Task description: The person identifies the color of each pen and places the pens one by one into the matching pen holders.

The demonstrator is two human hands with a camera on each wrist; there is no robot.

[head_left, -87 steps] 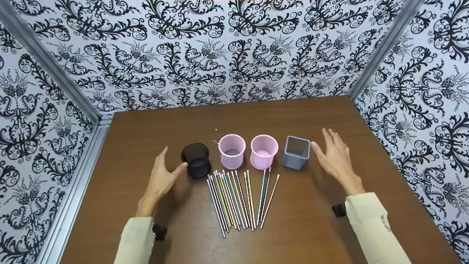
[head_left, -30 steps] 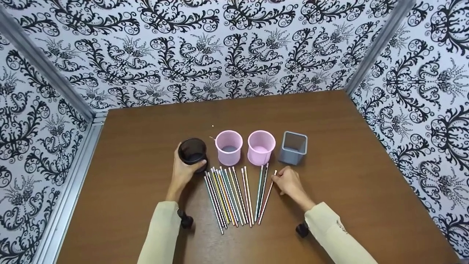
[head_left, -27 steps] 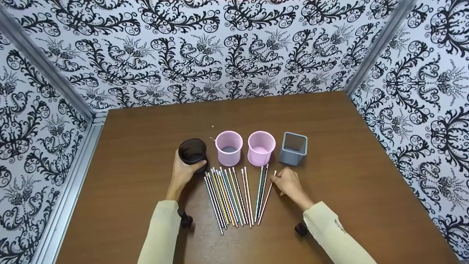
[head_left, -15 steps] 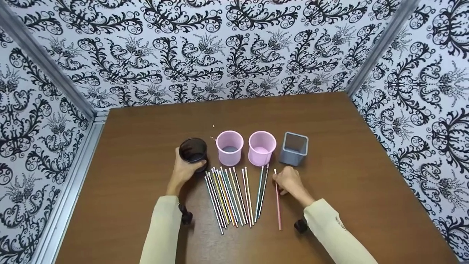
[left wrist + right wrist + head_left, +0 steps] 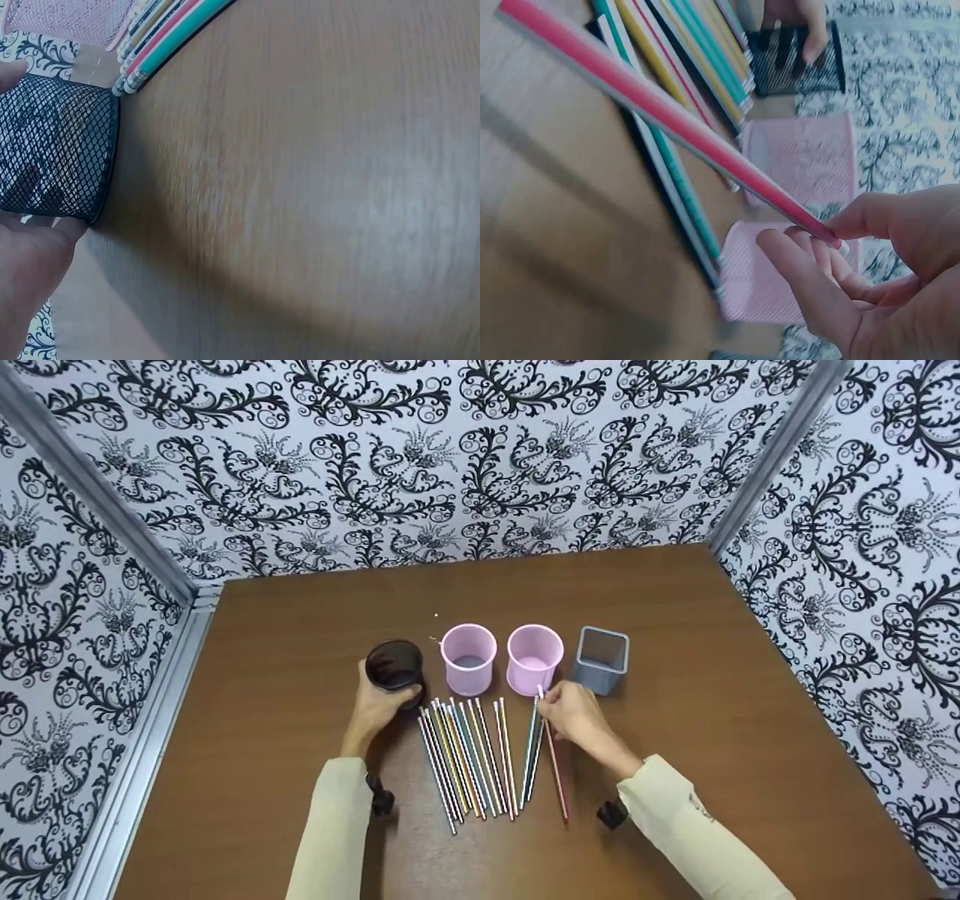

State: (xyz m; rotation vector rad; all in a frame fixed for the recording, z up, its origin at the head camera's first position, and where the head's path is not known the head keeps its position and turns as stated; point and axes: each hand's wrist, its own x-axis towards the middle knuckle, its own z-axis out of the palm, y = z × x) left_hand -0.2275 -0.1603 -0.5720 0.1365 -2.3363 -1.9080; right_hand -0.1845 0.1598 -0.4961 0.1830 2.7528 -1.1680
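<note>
My left hand [image 5: 373,709] grips the black mesh pencil cup [image 5: 394,655] at the left end of a row of cups, its thumb across the near side. Between thumb and fingers, my right hand [image 5: 577,715] pinches a red-and-white striped pencil [image 5: 557,769] near its white eraser end. In the right wrist view this pencil [image 5: 675,127] slants above the others. The eraser end overlaps the base of the right pink mesh cup [image 5: 531,678] in the head view. Several striped pencils [image 5: 465,765] lie side by side on the table, erasers toward the cups.
Another pink mesh cup [image 5: 469,678] stands beside the black one. A grey square mesh cup [image 5: 600,678] is at the right end, just behind my right hand. The brown table [image 5: 300,615] is enclosed by patterned walls [image 5: 480,472]. A tiny white speck lies behind the cups.
Both hands came inward; the left took hold of the black cup. My right hand picked up the rightmost pencil, swung its lower end rightward, then moved it left and slightly away toward the pink cup.
</note>
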